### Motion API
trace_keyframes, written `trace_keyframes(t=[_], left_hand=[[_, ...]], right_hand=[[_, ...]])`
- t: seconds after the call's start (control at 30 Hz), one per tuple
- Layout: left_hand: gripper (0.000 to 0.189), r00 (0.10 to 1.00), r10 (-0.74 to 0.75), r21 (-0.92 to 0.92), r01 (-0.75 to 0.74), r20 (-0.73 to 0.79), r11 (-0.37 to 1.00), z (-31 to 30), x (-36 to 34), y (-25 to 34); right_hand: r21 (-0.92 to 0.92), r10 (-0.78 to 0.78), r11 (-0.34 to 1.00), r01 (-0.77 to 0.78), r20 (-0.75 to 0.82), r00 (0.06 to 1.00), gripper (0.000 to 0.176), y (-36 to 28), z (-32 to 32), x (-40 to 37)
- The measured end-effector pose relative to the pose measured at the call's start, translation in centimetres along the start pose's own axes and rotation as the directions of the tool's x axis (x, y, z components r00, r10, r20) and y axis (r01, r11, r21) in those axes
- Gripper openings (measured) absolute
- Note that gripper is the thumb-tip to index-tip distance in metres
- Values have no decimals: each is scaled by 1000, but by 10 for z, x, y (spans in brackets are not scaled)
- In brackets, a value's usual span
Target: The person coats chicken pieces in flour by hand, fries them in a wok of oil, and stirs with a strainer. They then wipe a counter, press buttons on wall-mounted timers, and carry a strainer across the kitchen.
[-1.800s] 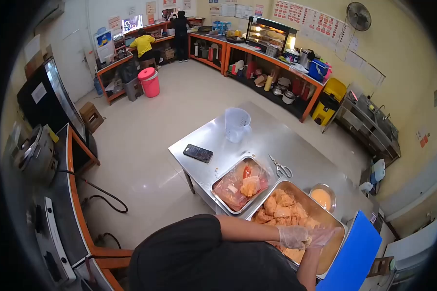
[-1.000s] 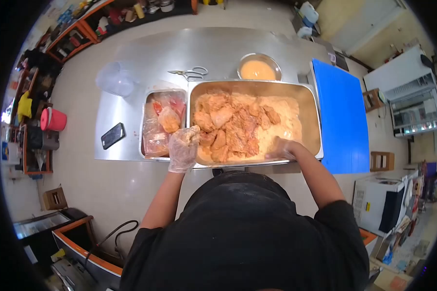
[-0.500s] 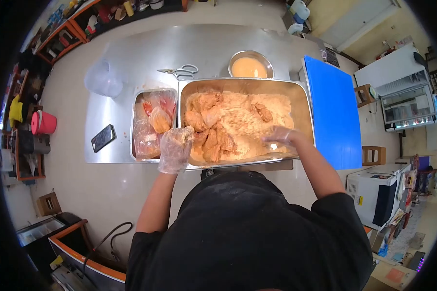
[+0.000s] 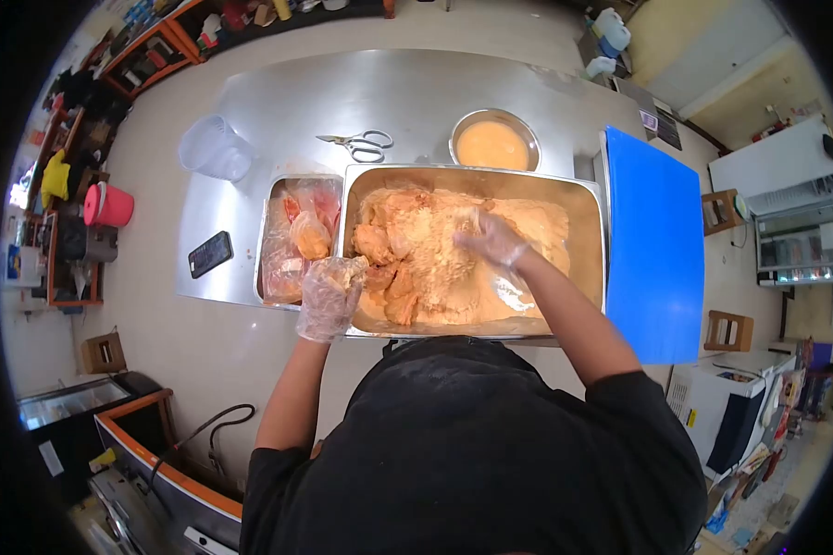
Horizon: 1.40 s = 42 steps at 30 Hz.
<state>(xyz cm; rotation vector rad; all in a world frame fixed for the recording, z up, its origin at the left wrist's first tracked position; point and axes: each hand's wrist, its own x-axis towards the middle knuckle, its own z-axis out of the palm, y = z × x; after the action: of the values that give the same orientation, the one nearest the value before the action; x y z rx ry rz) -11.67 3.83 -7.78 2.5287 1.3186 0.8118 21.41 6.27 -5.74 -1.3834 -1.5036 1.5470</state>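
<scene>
In the head view, reading the clock from the middle of the large tray (image 4: 587, 231), with 12 away from the person, the coated pieces (image 4: 374, 243) lie in that tray from 8 to 10, pale coating (image 4: 537, 222) spreading towards 3. The right hand (image 4: 491, 239) hovers inside the walls near the centre, its grip released, fingers loosely spread, tray floor around it on all sides. The left hand (image 4: 331, 294) is at 8, by the near-left corner beside the small tray (image 4: 266, 222); its fingers curl, but whether its grip holds anything I cannot tell. The two trays sit side by side at 9, leaving barely a gap, and the phone (image 4: 211, 254) lies near the left edge of the desk (image 4: 296, 92). The pitcher (image 4: 215, 150) stands at 10, the scissors (image 4: 364, 146) lie towards 11, and the bowl (image 4: 453, 143) sits just past the far rim at 12. Beyond them, metal top stretches to the desk's far edge. The blue board (image 4: 652, 245) flanks the right rim at 3.
</scene>
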Motion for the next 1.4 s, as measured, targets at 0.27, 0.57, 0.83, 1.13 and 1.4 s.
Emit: trace_keyframes(t=[0.27, 0.57, 0.83, 1.13, 1.4], left_hand=[[21, 1000, -24, 46, 23, 10, 999, 5, 5, 1], [21, 999, -45, 60, 45, -12, 997, 6, 2, -2], [20, 998, -58, 109, 55, 30, 993, 4, 5, 2], [19, 997, -62, 94, 65, -38, 993, 16, -5, -9], [16, 975, -133, 341, 67, 176, 938, 18, -11, 0]], right_hand=[[-822, 244, 570, 0, 169, 955, 103, 37, 38, 169], [-751, 322, 646, 139, 433, 842, 97, 48, -26, 107], [-771, 37, 573, 277, 362, 931, 68, -20, 48, 179], [-695, 465, 392, 603, 715, 522, 43, 0, 140, 197], [-622, 503, 214, 754, 731, 460, 46, -34, 93, 83]])
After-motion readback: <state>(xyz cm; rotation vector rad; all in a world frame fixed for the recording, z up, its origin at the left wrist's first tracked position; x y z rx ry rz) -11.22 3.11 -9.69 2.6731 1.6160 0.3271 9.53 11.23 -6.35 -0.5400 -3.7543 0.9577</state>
